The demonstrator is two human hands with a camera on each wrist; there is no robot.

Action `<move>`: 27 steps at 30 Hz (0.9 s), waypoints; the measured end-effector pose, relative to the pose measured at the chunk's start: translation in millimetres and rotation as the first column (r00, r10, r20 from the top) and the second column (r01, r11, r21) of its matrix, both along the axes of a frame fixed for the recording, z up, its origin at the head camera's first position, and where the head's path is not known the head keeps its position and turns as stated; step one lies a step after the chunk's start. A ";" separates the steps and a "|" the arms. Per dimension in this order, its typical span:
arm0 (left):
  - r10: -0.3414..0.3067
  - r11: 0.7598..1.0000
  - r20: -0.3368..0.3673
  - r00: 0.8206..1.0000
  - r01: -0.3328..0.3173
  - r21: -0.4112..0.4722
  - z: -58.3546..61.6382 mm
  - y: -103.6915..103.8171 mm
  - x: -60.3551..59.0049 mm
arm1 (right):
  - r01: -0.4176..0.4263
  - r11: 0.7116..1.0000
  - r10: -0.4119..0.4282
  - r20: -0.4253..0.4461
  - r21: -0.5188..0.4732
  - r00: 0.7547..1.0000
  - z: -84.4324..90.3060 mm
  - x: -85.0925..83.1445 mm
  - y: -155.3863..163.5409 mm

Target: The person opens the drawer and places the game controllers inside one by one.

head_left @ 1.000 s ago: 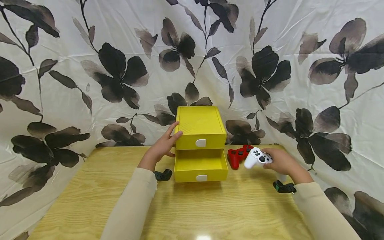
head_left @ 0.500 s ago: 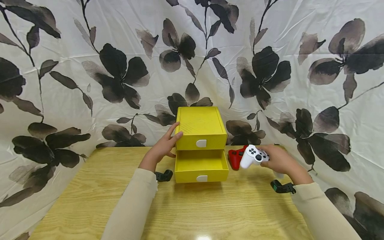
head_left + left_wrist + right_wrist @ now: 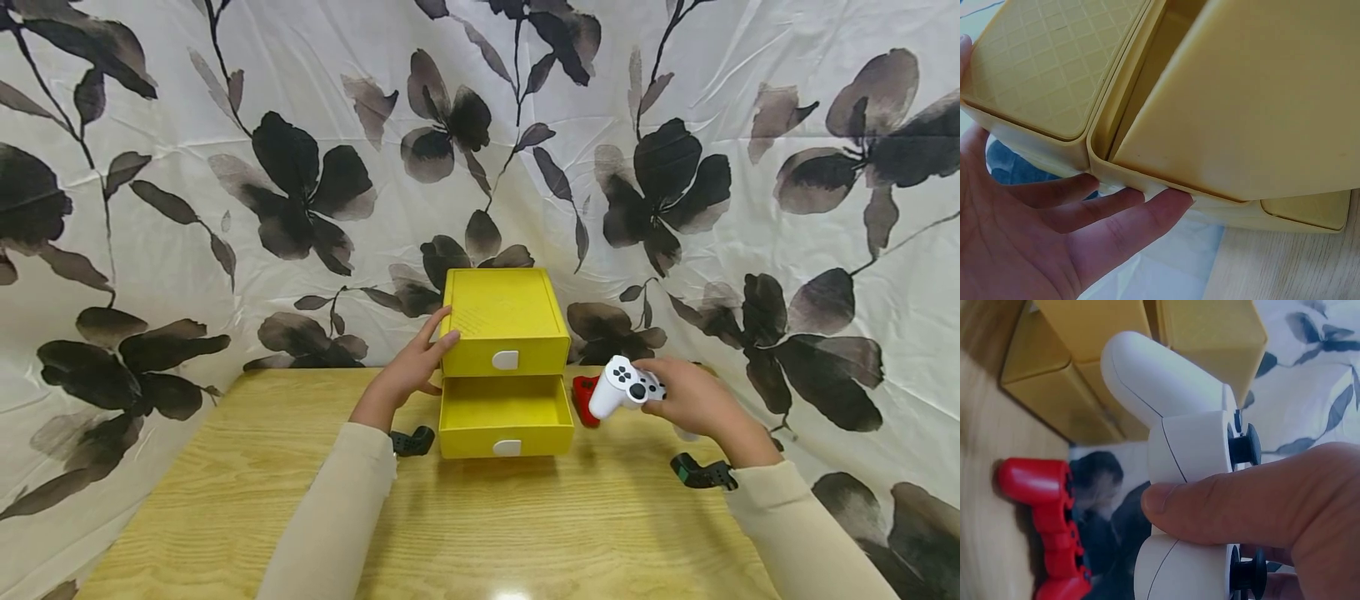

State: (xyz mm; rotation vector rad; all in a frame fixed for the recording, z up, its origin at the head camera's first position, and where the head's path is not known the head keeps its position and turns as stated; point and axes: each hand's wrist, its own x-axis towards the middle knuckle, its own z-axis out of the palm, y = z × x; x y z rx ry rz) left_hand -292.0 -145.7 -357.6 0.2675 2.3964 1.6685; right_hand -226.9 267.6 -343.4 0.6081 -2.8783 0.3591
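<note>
The left arm reaches forward, the left hand [image 3: 408, 367] spreading its straight fingers against the left side of the yellow drawer unit [image 3: 502, 304], near the table's [image 3: 465, 525] back edge. Below, the lower drawer [image 3: 468, 444] stands pulled out. The right arm angles inward toward the back right corner; the right hand [image 3: 690, 402] pinches the white controller [image 3: 615, 390], thumb across its middle, raised beside the red controller [image 3: 1052, 534].

Both hands [image 3: 403, 372] [image 3: 693, 398] forward (right in a pinch)
</note>
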 end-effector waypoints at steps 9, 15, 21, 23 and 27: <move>0.005 1.000 -0.009 1.000 -0.005 -0.003 -1.2 0.1 -0.6 | 0.002 1.000 -0.002 -0.024 -0.007 1.000 7.8 3.6 -9.3; -0.001 1.000 0.004 1.000 0.001 0.000 8.2 2.0 6.1 | -0.017 1.000 0.016 -0.062 -0.014 0.998 14.9 6.4 -14.0; -0.020 1.000 0.024 1.000 0.020 0.002 19.6 4.2 13.9 | -0.036 0.999 0.033 -0.097 -0.024 0.995 21.6 6.9 -18.5; -0.020 1.000 0.024 1.000 0.020 0.002 16.4 3.4 11.2 | -0.039 0.999 0.037 -0.111 -0.023 0.993 23.4 7.7 -20.5; -0.003 1.000 0.012 1.000 0.004 -0.007 5.3 1.2 2.4 | -0.055 0.998 0.052 -0.126 -0.027 0.991 26.6 11.0 -26.5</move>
